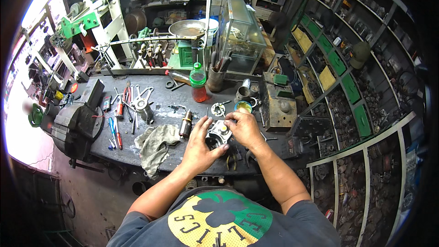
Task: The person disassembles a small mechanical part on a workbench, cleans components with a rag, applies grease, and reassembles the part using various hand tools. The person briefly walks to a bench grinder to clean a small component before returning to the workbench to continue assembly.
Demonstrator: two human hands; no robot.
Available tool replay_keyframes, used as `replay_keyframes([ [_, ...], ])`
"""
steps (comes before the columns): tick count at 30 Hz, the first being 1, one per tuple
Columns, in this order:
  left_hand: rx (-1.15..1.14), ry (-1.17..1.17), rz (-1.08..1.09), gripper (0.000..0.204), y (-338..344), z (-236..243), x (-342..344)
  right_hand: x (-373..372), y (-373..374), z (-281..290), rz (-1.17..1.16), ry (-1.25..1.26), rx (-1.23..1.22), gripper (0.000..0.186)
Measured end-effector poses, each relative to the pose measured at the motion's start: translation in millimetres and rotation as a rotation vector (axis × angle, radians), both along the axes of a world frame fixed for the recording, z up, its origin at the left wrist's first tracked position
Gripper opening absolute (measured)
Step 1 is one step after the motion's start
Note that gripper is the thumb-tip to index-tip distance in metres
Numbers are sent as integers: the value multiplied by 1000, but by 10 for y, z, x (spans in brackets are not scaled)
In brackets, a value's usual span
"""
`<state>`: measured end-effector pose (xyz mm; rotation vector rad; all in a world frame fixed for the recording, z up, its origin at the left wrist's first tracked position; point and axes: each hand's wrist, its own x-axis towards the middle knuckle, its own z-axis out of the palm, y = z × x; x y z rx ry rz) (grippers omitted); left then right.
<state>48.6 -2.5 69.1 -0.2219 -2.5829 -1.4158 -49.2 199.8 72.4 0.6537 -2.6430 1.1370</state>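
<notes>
A silvery cast-metal housing (219, 130) with a round opening stands at the bench's near edge. Around its left side curve the fingers and thumb of my left hand (196, 151), gripping it. My right hand (247, 130) is at the housing's upper right, fingertips pinched together against it; what they hold is hidden. Just beyond that hand is a small open tin with yellowish contents (244, 106). A round metal part with a ring shape (218, 109) lies behind the housing. To the left rests a dark cylindrical armature (186, 124) with a copper-coloured band.
A crumpled grey rag (157, 148) hangs over the front edge. Screwdrivers (119, 130) and wrenches lie at left, beside a large vise (80, 121). A green-capped bottle of red liquid (198, 84) stands at the back. Pliers (232, 160) lie near my right wrist; a metal box (280, 105) stands right.
</notes>
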Motion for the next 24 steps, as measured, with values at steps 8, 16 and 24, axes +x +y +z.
replay_keyframes([
  [8,-241,67,102,79,340,-280,-275,72,414,-702,-169,-359,-480,20],
  [16,-133,-34,251,78,556,-261,-238,222,505,-1261,265,-180,-95,96],
  [24,76,-55,-123,81,-10,-448,-260,618,305,-1220,157,-243,-185,85],
])
